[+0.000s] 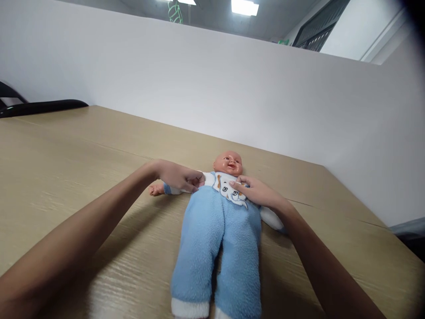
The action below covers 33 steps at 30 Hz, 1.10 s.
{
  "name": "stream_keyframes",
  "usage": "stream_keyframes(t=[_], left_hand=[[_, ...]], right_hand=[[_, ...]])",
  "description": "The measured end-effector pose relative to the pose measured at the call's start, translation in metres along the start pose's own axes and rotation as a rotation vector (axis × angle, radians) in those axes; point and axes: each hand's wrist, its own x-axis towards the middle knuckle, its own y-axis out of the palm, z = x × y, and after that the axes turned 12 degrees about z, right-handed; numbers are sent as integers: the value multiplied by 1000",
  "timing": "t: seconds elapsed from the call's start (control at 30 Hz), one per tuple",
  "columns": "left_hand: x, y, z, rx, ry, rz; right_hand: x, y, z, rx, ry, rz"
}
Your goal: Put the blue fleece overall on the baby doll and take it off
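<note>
A baby doll (229,164) lies on its back on the table, head away from me. It wears a fluffy light-blue outfit (206,230) with white sleeves and cuffs and a white cartoon animal patch (229,190) on the chest. My left hand (182,177) is at the side of the doll's chest, by the sleeve, its fingers curled in against the cloth. On the other side, my right hand (254,190) has thumb and fingers closed on the cloth at the patch's edge. The doll's bare hand (156,189) sticks out beyond my left wrist. Its feet are out of frame.
The wooden table (99,141) has thin seams across its top. A white partition (199,84) rises behind it and on the right. A black curved chair part (46,106) stands at the far left edge, and a dark object (411,235) is at the right edge.
</note>
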Motion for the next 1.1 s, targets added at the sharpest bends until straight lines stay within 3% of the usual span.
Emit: stream_keyframes(t=[0.23,0.33,0.5,0.67,0.77,0.87,1.1], left_hand=[[-11,-5,-10,-86,60,58],[-11,-4,-3,-199,87,29],[1,1,12,-340,39,85],[4,0,5,-150,-25,93],[1,-2,-4,-8,-153,100],[-2,-2,-6,-4,-285,116],[0,-3,5,-58,-209,124]], right_hand=[[0,0,-2,11,-3,-21],[1,0,-4,15,-6,-20],[4,1,-8,34,-20,-8],[3,1,-9,31,-4,20],[4,0,-11,44,-21,26],[5,1,-13,42,-40,25],[3,0,-12,30,-2,42]])
